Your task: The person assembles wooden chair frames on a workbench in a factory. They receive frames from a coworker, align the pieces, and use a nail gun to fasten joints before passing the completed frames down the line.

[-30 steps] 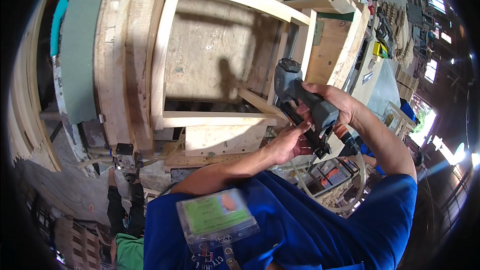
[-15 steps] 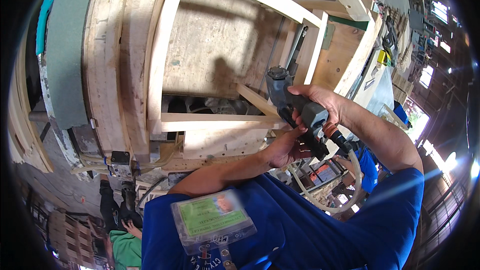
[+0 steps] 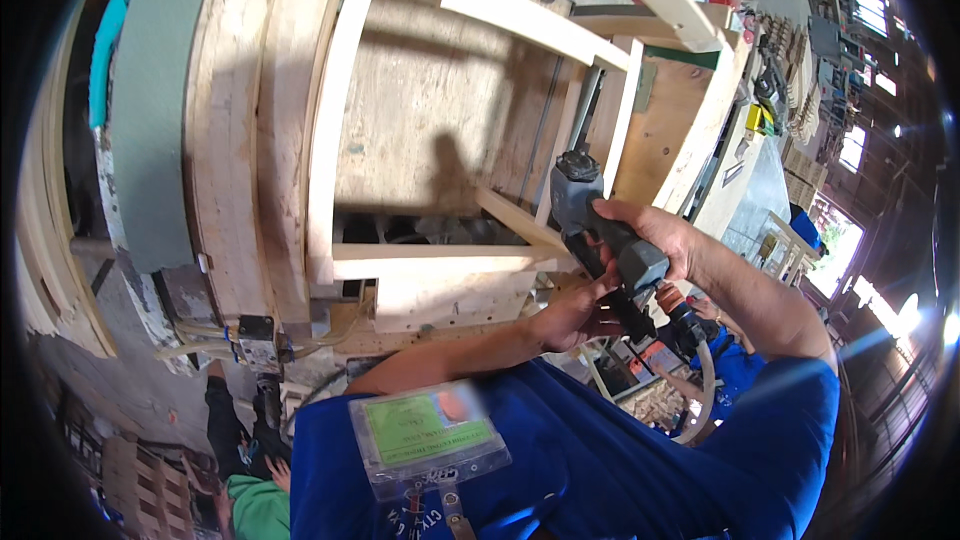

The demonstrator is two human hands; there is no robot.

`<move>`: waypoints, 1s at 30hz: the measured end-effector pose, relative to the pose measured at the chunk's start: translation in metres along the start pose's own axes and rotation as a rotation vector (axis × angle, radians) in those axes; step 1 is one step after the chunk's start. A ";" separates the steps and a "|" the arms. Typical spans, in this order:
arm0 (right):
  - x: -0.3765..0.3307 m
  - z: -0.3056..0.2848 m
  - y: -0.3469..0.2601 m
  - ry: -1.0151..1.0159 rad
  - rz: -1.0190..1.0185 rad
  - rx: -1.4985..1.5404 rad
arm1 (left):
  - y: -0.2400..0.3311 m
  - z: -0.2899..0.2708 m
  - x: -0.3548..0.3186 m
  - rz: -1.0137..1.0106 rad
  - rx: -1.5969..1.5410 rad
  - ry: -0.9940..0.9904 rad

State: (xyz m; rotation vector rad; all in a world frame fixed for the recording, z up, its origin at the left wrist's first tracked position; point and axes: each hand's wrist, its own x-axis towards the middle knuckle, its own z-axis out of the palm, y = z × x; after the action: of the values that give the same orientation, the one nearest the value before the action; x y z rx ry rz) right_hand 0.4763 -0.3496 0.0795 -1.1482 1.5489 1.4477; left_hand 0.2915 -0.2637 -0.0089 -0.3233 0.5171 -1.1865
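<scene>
worktop (image 3: 400,130) under frame (image 3: 440,264), cluttered workshop (image 3: 825,90), left hand (image 3: 572,316) and right hand (image 3: 657,232) grasping nail gun (image 3: 577,185)

Open room lies inside the wooden frame (image 3: 340,110), but the nail gun (image 3: 578,188) obstructs its near-right corner.

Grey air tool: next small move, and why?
I'd probably ease the left hand clear of the grey air tool and its dark rail: it touches the rail, while the right hand holds the tool and could likely steady it.
</scene>
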 end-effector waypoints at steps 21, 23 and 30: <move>0.016 -0.038 -0.070 0.052 -1.146 0.514 | 0.210 0.062 0.097 0.641 1.458 0.581; 0.018 -0.041 -0.069 0.051 -1.127 0.527 | 0.208 0.065 0.096 0.609 1.463 0.598; 0.014 -0.036 -0.070 0.051 -1.082 0.534 | 0.210 0.069 0.090 0.577 1.454 0.574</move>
State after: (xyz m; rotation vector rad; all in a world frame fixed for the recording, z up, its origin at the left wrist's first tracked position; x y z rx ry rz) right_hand 0.5393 -0.3857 0.0464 -1.3377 0.9373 0.2672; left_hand 0.5206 -0.2770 -0.0747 1.3524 0.0997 -0.8045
